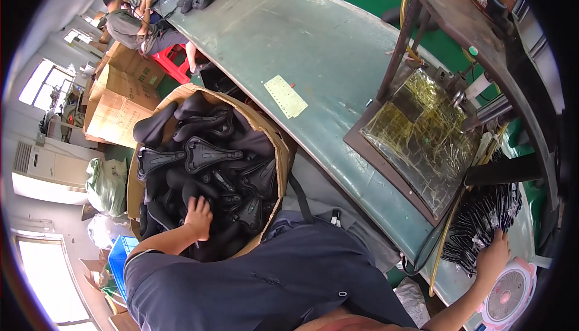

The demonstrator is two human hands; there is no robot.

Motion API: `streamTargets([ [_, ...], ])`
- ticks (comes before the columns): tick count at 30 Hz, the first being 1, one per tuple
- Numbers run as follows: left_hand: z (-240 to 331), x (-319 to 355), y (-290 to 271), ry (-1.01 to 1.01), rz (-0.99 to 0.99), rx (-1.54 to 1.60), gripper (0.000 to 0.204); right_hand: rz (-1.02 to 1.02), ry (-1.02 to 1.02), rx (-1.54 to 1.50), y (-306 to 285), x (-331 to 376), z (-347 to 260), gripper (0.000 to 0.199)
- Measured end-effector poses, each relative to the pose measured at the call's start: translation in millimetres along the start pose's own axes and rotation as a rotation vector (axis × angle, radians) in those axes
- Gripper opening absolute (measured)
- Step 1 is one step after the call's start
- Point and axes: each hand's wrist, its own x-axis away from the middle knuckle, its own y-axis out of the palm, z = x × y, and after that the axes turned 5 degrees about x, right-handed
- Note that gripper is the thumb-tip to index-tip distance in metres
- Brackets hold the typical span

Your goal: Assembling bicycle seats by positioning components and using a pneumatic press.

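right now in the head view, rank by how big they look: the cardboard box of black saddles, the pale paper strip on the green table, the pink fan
1. cardboard box, clearly largest
2. pink fan, partly cut off at the rim
3. pale paper strip, smallest; it lies farther away, so its true size against the fan is unsure

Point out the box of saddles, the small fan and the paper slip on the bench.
box (282, 150), head view, on its right cardboard rim.
fan (506, 295), head view, on the middle of its round grille.
paper slip (286, 96), head view, on the middle of the pale sheet.
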Motion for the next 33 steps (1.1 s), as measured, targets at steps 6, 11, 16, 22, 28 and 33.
streamTargets([
  [6,3.3,20.8,-22.7,-0.785,0.052,0.485,0.115,0.132,-0.191,-0.228,-15.3,1.4,-59.2,0.066],
  [11,-32.4,2.1,8.9,-0.784,-0.011,0.830,0.114,0.161,-0.099,-0.438,-26.9,18.6,-49.5,0.069],
  [16,-78.7,76.5,-103.7,-0.802,0.334,1.024,0.069,0.267,0.020,-0.724,-33.4,35.9,-42.3,0.070],
  [22,-45.5,137.5,-256.9,-0.346,1.161,0.887,0.049,0.281,0.118,-1.326,-7.4,47.6,-81.6,0.068],
  [28,57.5,115.8,-365.5,0.073,1.437,0.393,0.037,0.162,0.073,-1.493,-18.1,68.6,-124.7,0.074],
  [33,165.9,97.8,-405.1,0.300,1.489,0.003,0.041,0.205,0.070,-1.450,-12.2,83.0,-127.8,0.076],
])
